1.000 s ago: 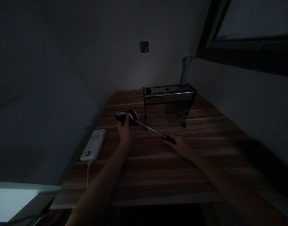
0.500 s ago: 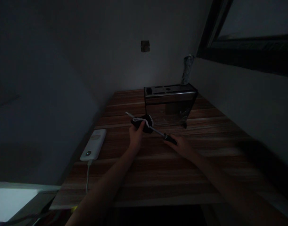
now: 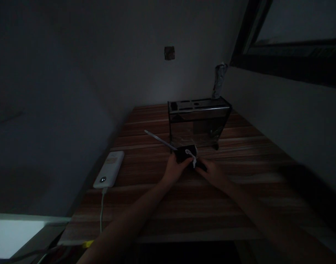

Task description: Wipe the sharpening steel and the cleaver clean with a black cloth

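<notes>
Left hand [image 3: 174,169] closed on dark cloth [image 3: 186,153] around steel rod [image 3: 160,139]. Right hand [image 3: 213,172] grips its handle. Keep strokes straight, cloth pinched tight.

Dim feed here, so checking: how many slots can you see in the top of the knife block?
4 slots show on the knife block: one square hole at its left end, two long slits beside it, one round hole further right. Darkness may hide others.

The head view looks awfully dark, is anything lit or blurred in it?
Head view: very dim, colours muted; the wood table shows faint grain; the power bank has a small glowing light; a pale patch brightens the bottom left corner; edges stretch, and the right foreground smears soft.
</notes>
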